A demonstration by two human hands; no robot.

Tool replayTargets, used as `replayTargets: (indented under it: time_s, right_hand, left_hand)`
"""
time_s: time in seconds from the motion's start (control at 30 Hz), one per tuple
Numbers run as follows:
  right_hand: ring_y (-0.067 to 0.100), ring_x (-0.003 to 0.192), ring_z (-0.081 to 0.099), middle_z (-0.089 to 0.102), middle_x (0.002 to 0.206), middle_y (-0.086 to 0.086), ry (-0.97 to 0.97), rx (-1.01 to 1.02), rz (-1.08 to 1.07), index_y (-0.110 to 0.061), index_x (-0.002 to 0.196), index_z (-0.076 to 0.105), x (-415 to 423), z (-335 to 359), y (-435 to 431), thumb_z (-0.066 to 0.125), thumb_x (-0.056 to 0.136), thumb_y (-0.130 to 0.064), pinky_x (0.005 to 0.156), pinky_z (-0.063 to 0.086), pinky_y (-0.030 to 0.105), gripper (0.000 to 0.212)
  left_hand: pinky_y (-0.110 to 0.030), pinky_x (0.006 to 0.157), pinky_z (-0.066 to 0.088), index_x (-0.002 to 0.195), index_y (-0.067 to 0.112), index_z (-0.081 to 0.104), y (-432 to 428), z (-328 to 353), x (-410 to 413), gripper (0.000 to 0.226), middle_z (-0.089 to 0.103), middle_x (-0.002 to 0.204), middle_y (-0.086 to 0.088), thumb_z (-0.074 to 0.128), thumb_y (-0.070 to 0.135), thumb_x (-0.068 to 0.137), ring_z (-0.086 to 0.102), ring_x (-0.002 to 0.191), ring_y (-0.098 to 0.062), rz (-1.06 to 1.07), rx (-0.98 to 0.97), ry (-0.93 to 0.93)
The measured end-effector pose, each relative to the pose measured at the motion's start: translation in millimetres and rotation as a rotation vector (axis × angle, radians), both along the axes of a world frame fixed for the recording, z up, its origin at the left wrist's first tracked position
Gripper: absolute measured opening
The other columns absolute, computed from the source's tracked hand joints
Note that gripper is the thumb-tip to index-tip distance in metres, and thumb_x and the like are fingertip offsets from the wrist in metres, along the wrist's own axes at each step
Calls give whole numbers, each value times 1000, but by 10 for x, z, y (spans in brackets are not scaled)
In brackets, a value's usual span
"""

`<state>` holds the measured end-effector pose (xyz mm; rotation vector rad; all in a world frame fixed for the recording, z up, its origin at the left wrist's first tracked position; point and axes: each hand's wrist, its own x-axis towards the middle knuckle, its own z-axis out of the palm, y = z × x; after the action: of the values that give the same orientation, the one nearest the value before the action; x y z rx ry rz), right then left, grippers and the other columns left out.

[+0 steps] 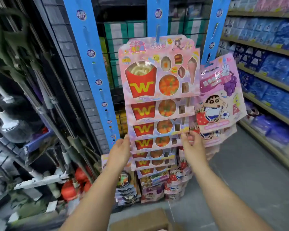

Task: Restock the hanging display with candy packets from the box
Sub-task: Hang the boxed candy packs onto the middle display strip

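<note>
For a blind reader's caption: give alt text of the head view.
Left hand and right hand touch either side of pink fast-food candy packets overlapping down the middle blue hanging strip. A cardboard box sits below.

Two bare forearms are seen from above, no sleeve, watch, bracelet or glove being worn on either. The left hand (119, 151) is shown from the back, knuckles rounded behind its fingers (126, 139). The right hand (191, 144) is likewise uncovered, its short, unpainted nails visible at the fingertips (184, 135). No rings are seen on any finger.
</note>
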<state>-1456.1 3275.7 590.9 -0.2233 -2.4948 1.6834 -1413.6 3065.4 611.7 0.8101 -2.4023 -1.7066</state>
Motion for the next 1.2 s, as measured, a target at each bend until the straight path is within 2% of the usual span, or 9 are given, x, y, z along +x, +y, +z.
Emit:
replayTargets:
  time_s: [0.17,0.3,0.47,0.67,0.8,0.87,1.0,1.1,1.2]
  right_hand:
    - [19,102,54,58,96,-10,-181,16,39,-18,119,52,218,-705,-55,52,91,-38,104,37,44,34]
    - [14,94,54,58,101,-1,-360,-4,130,-14,119,53,433,-1379,-50,50,96,-29,82,37,24,28]
    - [12,89,52,56,94,-6,-575,108,209,-20,103,55,748,-2376,-9,49,96,-29,75,34,22,13]
    - [22,75,53,53,75,5,-858,165,284,-6,88,60,1262,-3549,-102,50,90,-31,68,36,29,28]
    - [19,67,50,51,64,-6,-1005,175,242,-20,74,57,1569,-4587,-129,50,59,-62,65,36,29,45]
    - [14,58,45,47,57,-10,-1048,145,233,-22,64,52,1666,-5074,-134,51,55,-63,59,36,28,42]
    - [23,85,56,59,90,4,-1076,118,191,-21,93,56,1707,-5577,-266,57,88,-31,86,48,40,10]
    - [26,92,64,67,98,4,-1081,152,192,-29,88,61,1735,-6190,-188,60,67,-52,91,52,45,31]
    - [26,91,66,69,96,3,-1081,111,153,-26,95,63,1751,-6712,-114,59,54,-60,87,54,45,53]
  left_hand:
    - [-31,57,39,71,13,53,-73,-800,118,30,63,78,-22,41,25,95,54,66,-26,36,110,-104]
    - [-37,64,43,66,11,51,-95,-1534,337,31,56,65,-9,41,20,95,53,62,-26,96,164,-232]
    - [-32,63,46,81,8,55,-32,-2541,781,25,58,69,-8,42,22,97,55,63,-25,215,296,-417]
    - [-33,63,47,75,9,54,-9,-3745,1486,24,58,65,-7,45,18,96,53,58,-23,264,340,-645]
    - [-25,54,38,71,13,50,-120,-4498,1837,28,52,63,-5,47,19,98,46,56,-17,260,385,-733]
    - [-23,52,39,76,13,50,-201,-4903,1936,23,52,64,-3,49,20,98,47,55,-16,236,407,-784]
    - [-36,73,55,99,7,55,-317,-5846,2008,10,66,93,-18,58,13,92,61,72,-25,127,389,-850]
    - [-46,90,54,82,17,56,-263,-6557,1918,16,66,99,-17,66,29,80,65,87,-30,30,363,-908]
    - [-38,90,51,84,23,54,-92,-7030,1730,25,65,110,-14,68,40,74,63,99,-30,-52,282,-949]
